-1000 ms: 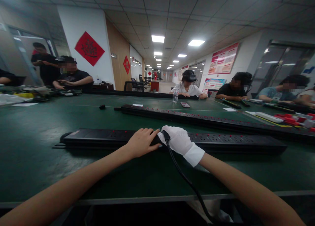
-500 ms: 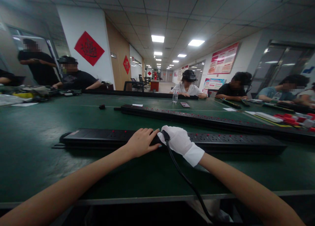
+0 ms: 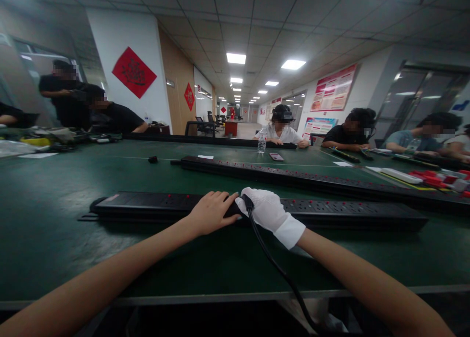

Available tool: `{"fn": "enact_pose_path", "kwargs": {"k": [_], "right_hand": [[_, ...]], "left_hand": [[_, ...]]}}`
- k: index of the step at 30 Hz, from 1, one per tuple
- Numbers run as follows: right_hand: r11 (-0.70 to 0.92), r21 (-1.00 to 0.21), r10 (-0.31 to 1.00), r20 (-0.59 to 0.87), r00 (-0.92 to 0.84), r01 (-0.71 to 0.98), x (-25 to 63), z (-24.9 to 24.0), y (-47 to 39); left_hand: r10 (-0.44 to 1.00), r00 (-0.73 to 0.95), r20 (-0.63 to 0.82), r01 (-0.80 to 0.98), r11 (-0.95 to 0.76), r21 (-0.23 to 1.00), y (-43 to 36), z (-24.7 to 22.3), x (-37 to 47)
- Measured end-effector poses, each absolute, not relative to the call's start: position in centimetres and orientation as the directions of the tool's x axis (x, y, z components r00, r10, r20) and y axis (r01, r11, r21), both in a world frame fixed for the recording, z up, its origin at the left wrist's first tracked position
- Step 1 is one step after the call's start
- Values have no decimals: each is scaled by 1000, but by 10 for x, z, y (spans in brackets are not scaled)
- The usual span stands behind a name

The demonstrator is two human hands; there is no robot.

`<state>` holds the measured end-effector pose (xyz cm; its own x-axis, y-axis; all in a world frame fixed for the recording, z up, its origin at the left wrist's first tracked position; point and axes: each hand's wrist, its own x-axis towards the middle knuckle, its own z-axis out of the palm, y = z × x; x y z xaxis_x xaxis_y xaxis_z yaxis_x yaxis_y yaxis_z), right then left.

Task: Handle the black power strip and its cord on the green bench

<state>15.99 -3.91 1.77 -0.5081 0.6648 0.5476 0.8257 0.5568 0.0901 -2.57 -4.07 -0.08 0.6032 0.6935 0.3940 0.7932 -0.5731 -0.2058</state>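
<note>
A long black power strip point(image 3: 143, 205) with red dots along its row of sockets lies lengthwise across the green table in front of me. My left hand point(image 3: 213, 212), bare, is wrapped over its middle, fingers on top and thumb on the near side. Just right of it, my right hand point(image 3: 267, 210) in a white glove is closed around a black plug point(image 3: 248, 202), held down at the strip's sockets. The plug's prongs are hidden, so how deep it sits I cannot tell. From the plug a black cable point(image 3: 274, 264) runs down over the table's front edge.
Behind lies a second long power strip point(image 3: 257, 169), slanting to the right. Farther back are a small black piece point(image 3: 152, 159), a water bottle point(image 3: 261, 143) and a phone point(image 3: 276, 156). Red and white parts point(image 3: 433, 178) sit at right. Several people work around the table.
Both of my hands, the plug and the strip hold their places. At the back left, a standing person has shifted right and a seated person has leaned over.
</note>
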Motion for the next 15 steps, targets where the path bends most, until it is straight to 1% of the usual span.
{"fn": "enact_pose_path", "kwargs": {"k": [6,15], "right_hand": [[535,110,659,566,-495,838,159,16,-38],[558,91,657,558,-506,825,160,17,-39]], "left_hand": [[691,606,395,792,-572,-214,-41,0,-25],[694,605,391,793,-573,-209,-41,0,-26]]}}
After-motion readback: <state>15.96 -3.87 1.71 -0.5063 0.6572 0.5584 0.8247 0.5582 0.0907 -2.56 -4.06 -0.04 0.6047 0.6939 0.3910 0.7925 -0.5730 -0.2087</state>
